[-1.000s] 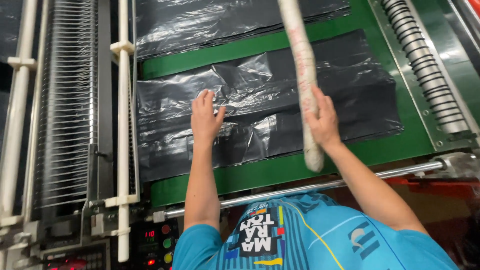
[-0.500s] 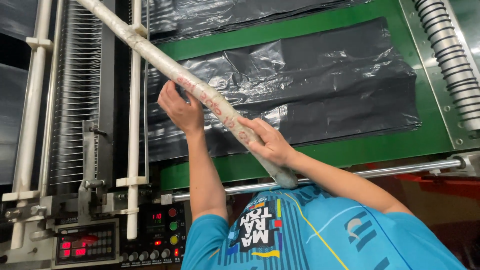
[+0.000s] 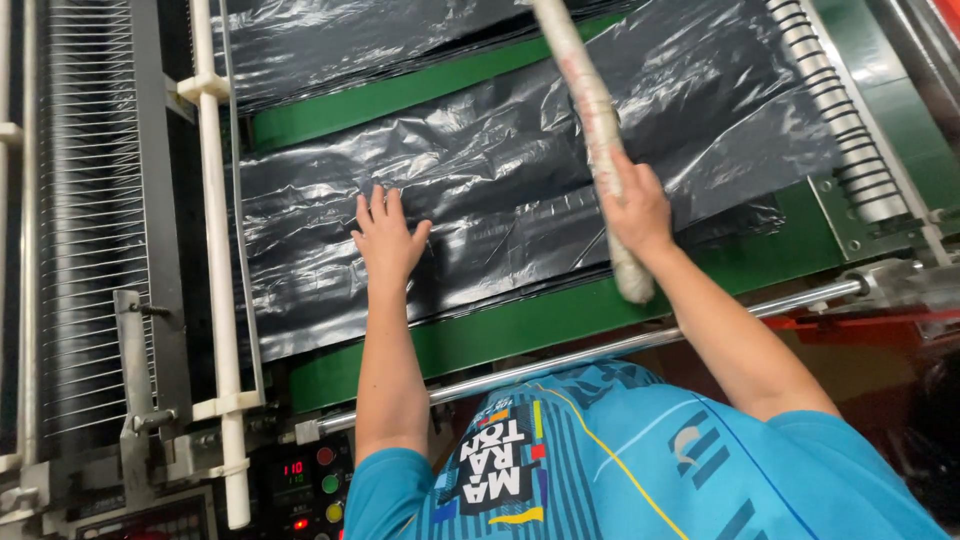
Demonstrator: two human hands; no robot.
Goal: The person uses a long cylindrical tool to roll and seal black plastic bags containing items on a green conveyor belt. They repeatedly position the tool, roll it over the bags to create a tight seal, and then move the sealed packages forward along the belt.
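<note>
The left hand (image 3: 388, 235) lies flat, fingers (image 3: 377, 205) spread, on the stack of black plastic bags (image 3: 480, 190) atop the green worktop (image 3: 520, 325). The right hand (image 3: 635, 210) grips a long wrapped stick (image 3: 590, 120), angled across the bags.

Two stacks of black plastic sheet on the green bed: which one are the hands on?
The near stack of black sheets, closest to the person. The left hand lies flat on it; the right hand grips a wrapped stick over it. The far stack lies beyond the green strip, untouched.

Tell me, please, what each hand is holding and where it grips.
The right hand grips the wrapped stick near its lower end; the left hand holds nothing, lying flat on black plastic sheets.
</note>
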